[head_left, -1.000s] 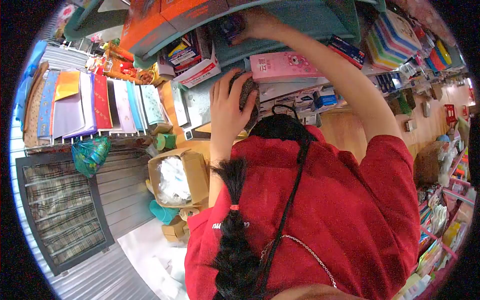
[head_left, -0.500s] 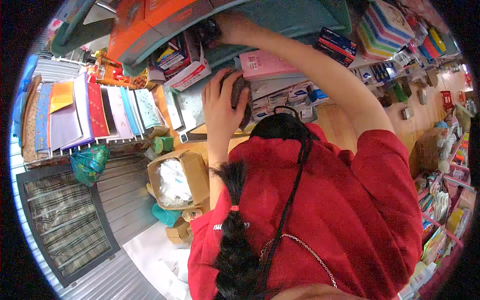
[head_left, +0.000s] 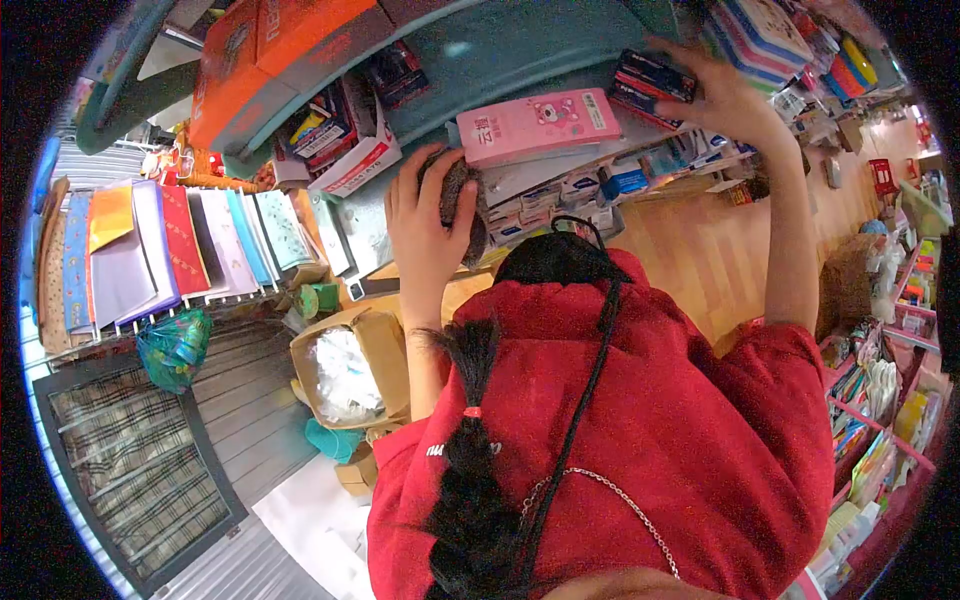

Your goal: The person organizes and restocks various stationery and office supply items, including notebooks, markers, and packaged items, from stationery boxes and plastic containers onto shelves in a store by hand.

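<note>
My left hand (head_left: 428, 215) is closed around a dark brown, rough-looking cloth (head_left: 458, 205), resting on the grey counter at the left end of a pink box (head_left: 540, 127). The pink box lies flat and carries a bear picture. At the right, my right hand (head_left: 725, 100) has its fingers and thumb around the right end of a small dark blue box (head_left: 652, 78). Another dark box (head_left: 640, 108) shows partly beneath it. A further dark box (head_left: 397, 75) stands on the left beside a white open carton (head_left: 355, 150) of small packs.
Orange boxes (head_left: 290, 60) stand on a teal shelf (head_left: 530, 60) above. Striped stacked pads (head_left: 755, 45) are at the right. Folders (head_left: 170, 240) hang at the left, over an open cardboard box (head_left: 375, 355) on the floor. Packaged goods line the shelves at right.
My right hand has left the dark box by the white carton and moved right to the small dark blue box. The left hand keeps the cloth in nearly the same place.
</note>
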### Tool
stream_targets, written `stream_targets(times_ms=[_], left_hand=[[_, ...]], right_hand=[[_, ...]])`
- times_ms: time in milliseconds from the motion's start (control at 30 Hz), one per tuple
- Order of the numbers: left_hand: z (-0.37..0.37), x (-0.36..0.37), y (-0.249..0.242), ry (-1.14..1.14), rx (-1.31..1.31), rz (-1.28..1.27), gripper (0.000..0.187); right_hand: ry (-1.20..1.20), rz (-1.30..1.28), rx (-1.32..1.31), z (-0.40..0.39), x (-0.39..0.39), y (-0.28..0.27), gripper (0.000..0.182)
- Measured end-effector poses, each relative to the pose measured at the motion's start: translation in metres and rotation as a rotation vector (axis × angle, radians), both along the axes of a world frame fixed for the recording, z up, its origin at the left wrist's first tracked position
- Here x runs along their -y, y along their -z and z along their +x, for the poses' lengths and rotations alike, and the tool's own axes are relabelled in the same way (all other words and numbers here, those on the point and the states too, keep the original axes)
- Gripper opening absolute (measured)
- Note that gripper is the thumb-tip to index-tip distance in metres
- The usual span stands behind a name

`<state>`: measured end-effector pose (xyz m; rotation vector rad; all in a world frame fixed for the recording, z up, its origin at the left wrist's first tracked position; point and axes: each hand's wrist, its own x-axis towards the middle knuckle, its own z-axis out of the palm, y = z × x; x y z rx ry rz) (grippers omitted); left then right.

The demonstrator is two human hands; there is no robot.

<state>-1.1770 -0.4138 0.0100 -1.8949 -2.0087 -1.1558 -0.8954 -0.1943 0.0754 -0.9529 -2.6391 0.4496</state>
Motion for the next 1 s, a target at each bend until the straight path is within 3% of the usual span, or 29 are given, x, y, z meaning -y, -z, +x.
stream_targets(times_ms=[100,200,300,400,500,600,667,733,800,900,1000], left_hand=[[-0.002,0.0,-0.001,0.011,-0.002,-0.001,0.034],[-0.002,0.002,0.001,0.017,0.005,-0.007,0.034],[0.0,0.004,-0.005,-0.008,-0.05,0.046,0.033],[0.005,0.005,-0.012,-0.049,-0.114,0.089,0.032],[0.008,0.003,-0.016,-0.06,-0.146,0.127,0.031],[0.015,-0.003,-0.02,0.0,-0.108,0.177,0.029],[0.024,-0.006,-0.024,0.086,-0.046,0.175,0.028],[0.039,-0.015,-0.034,0.204,0.032,0.142,0.027],[0.061,-0.03,-0.043,0.266,-0.02,0.105,0.03],[0.094,-0.063,-0.045,0.278,-0.104,0.045,0.039],[0.116,-0.1,-0.042,0.213,-0.261,0.018,0.053]], right_hand=[[-0.189,0.054,-0.056,0.006,-0.008,0.019,0.072],[-0.061,-0.07,0.072,0.0,-0.01,0.018,0.074],[0.084,-0.336,-0.063,-0.002,0.004,0.011,0.075],[0.088,-0.16,-0.038,-0.005,0.007,0.018,0.077],[-0.007,0.184,-0.066,-0.005,0.009,0.032,0.082],[-0.193,0.031,-0.126,0.006,0.007,0.028,0.086],[-0.08,-0.262,-0.134,0.012,0.009,0.024,0.086],[-0.02,-0.349,-0.151,0.013,0.011,0.026,0.085],[-0.018,-0.223,-0.179,0.011,0.01,0.034,0.083],[0.023,-0.373,-0.448,0.004,0.02,0.049,0.076],[0.169,-0.331,-0.391,0.006,0.022,0.059,0.071]])
